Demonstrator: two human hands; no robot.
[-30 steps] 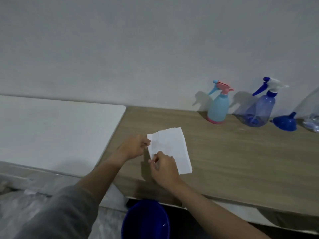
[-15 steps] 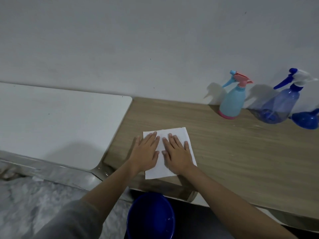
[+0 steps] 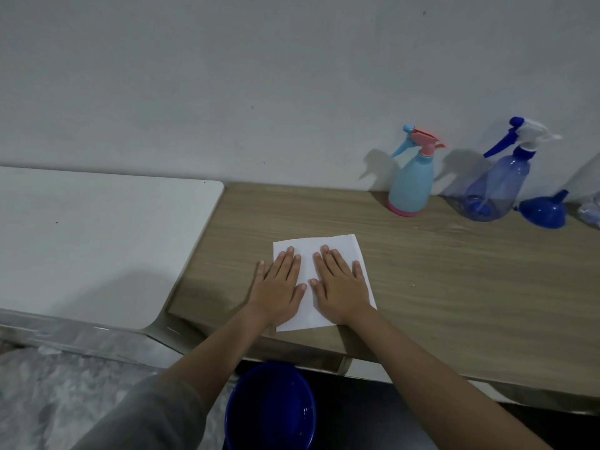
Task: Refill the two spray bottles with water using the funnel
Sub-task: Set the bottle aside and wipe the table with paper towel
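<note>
A light blue spray bottle point(image 3: 411, 186) with a pink trigger head stands against the wall at the back of the wooden table point(image 3: 438, 280). To its right stands a clear blue spray bottle point(image 3: 496, 190) with a white and blue head. A dark blue funnel point(image 3: 543, 212) rests mouth down beside it. My left hand point(image 3: 281, 287) and my right hand point(image 3: 339, 284) lie flat, fingers spread, side by side on a white paper towel point(image 3: 336, 246) near the table's front edge. Neither hand grips anything.
A white tabletop point(image 3: 91, 241) adjoins the wooden one on the left. A dark blue bucket point(image 3: 271, 407) stands on the floor below the front edge. A clear plastic object point(image 3: 591, 212) is cut off at the right edge. The wall is close behind.
One second ago both hands pinched the paper towel's left edge. They have since laid it down and now press flat on it. The view has shifted left.
</note>
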